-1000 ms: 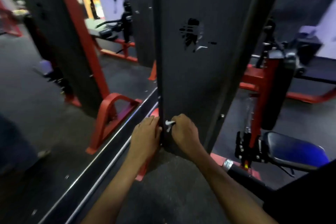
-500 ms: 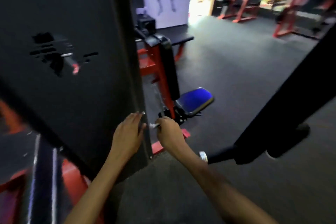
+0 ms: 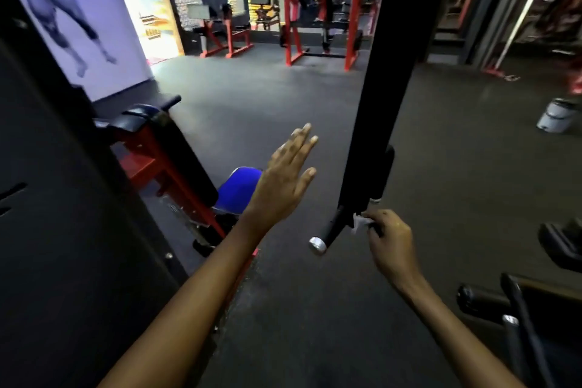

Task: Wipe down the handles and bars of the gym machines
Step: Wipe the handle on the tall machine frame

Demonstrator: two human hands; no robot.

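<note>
The right hand pinches a small crumpled white wipe against the lower end of the slanted black machine bar, just above its chrome-capped black handle, so a wiping pass on this bar looks to be in hand. The left hand hangs flat in the air, fingers straight and holding nothing. Next, the wipe likely needs dragging down onto the handle.

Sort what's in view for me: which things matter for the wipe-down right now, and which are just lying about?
In the job:
- right hand, pinching a white wipe
- black bar and its handle with the silver end cap
- left hand, open, touching nothing

Lying about:
- blue seat
- white bucket on the floor
- far red rack
</note>
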